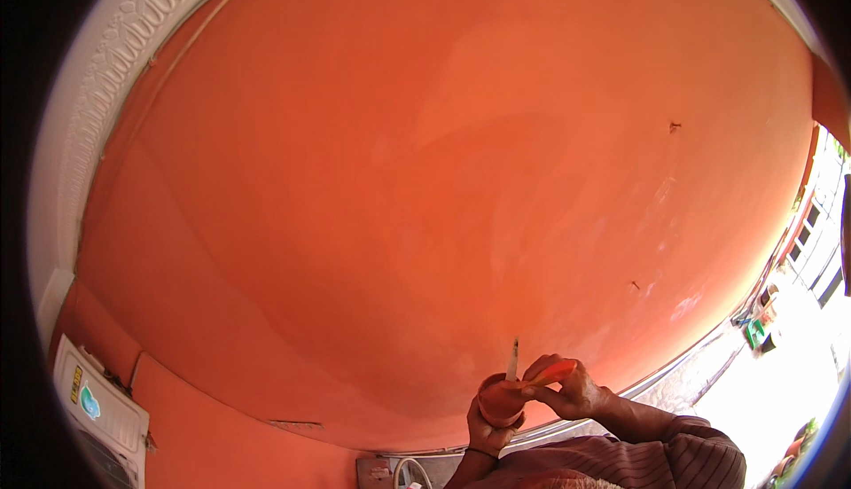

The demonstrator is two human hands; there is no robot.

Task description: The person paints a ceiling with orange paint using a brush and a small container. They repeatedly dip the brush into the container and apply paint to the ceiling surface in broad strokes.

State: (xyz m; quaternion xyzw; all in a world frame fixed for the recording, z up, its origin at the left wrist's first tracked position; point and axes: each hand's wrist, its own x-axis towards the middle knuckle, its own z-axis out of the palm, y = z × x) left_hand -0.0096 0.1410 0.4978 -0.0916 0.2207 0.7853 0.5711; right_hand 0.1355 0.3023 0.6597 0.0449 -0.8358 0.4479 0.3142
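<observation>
Low in the view, my left hand (486,434) is wrapped round a small round orange-brown pot (503,406). A slim pale stick with a dark tip (512,363) rises from the far side of the pot, its lower end hidden. Just to the right, my right hand (571,393) pinches a flat, bright orange strip-like piece (556,372). Its left end reaches over the pot's rim; I cannot make out its exact kind. What lies inside the pot is mostly hidden by this piece and the rim.
A large orange wall (425,179) fills most of the view, with small marks (675,127) on its right part. White moulded trim (133,37) borders it at upper left. A white appliance (102,409) stands at lower left. At right are a bright window with bars (820,214) and a green object (755,334).
</observation>
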